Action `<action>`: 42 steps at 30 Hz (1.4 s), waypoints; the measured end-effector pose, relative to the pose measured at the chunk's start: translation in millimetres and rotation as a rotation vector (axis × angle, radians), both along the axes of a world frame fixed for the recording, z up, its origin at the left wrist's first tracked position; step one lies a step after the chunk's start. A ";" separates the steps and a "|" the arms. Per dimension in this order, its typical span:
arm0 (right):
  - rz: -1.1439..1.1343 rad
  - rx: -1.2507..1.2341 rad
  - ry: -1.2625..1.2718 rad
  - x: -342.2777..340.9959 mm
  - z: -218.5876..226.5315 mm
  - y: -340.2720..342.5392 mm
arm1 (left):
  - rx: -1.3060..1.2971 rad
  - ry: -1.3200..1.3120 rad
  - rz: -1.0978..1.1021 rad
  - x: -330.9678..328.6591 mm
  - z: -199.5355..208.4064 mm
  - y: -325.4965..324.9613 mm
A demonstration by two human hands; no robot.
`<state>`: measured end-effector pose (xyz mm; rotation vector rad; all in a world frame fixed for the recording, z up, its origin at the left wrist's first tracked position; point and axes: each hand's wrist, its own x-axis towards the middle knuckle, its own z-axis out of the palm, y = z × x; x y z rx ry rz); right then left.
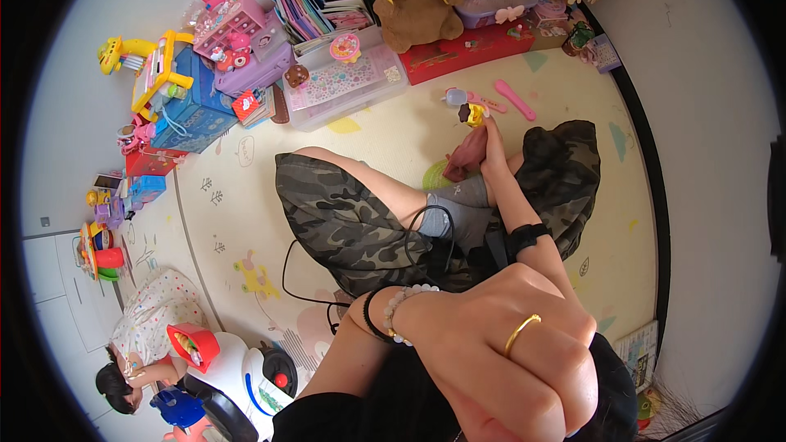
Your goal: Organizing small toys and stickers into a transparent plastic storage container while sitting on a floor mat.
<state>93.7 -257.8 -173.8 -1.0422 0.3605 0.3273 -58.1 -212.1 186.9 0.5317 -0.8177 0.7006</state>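
Observation:
My left hand point(524, 352) is large and close in front, its fingers curled into a fist. It wears a gold ring point(522, 335), with a pale bead bracelet point(401, 307) and a black band at the wrist; whatever its fingers may hold is hidden. Farther out, my right hand point(495, 147) reaches past my crossed legs. Its fingertips are on a small yellow toy point(472, 115) with a dark brown flower-shaped end. A dusky pink cloth-like piece point(467, 155) lies against that hand. Just beyond are a pale-headed pink stick point(490, 104) and a pink wand point(515, 100).
A black cable point(286, 274) loops by my camouflage-clad legs. Along the wall stand a clear plastic box point(348, 86), a red box point(467, 53), a brown plush bear point(417, 4) and several toys. At lower left, another person point(160, 315) leans beside a white toy vehicle point(233, 368).

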 end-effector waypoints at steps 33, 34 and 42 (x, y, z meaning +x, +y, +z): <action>0.007 0.026 0.030 -3.1 13.1 1.3 | 0.011 0.055 -0.011 -2.8 4.3 -1.7; 0.007 0.026 0.030 -3.3 14.0 1.6 | 0.007 0.054 -0.012 -2.8 4.5 -2.2; 0.015 0.026 0.016 -0.9 5.6 -0.7 | 0.003 0.053 -0.011 -1.6 6.6 -2.3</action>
